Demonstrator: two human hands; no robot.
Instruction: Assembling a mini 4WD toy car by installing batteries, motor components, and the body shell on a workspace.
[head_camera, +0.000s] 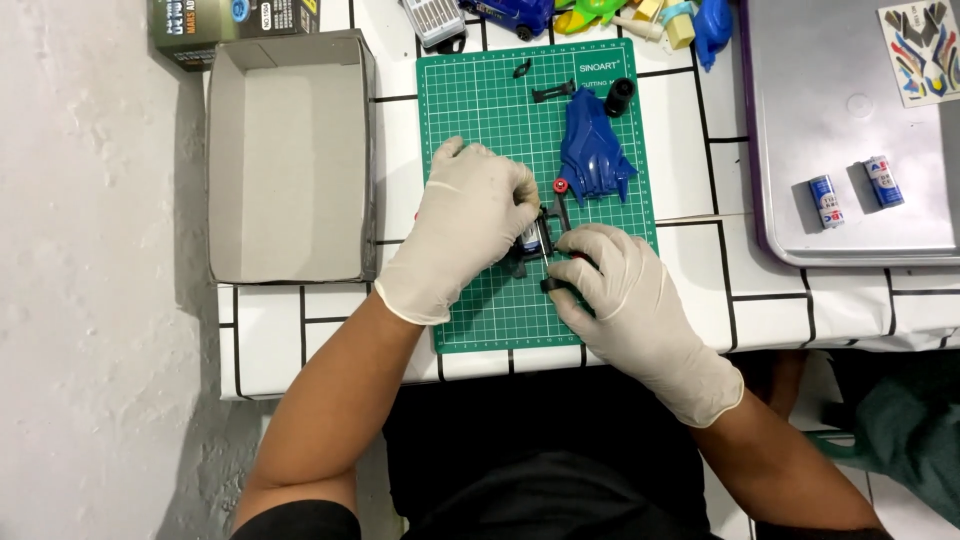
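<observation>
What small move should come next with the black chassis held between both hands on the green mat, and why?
Probably steady the black chassis with the left hand and let the right hand seat the part it is pressing. Both gloved hands grip it over the green cutting mat, while the blue body shell lies apart, unattached.

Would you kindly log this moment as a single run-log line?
left gloved hand: gripping small black toy-car chassis | right gloved hand: gripping it too | blue plastic car body shell: apart on green cutting mat
</observation>
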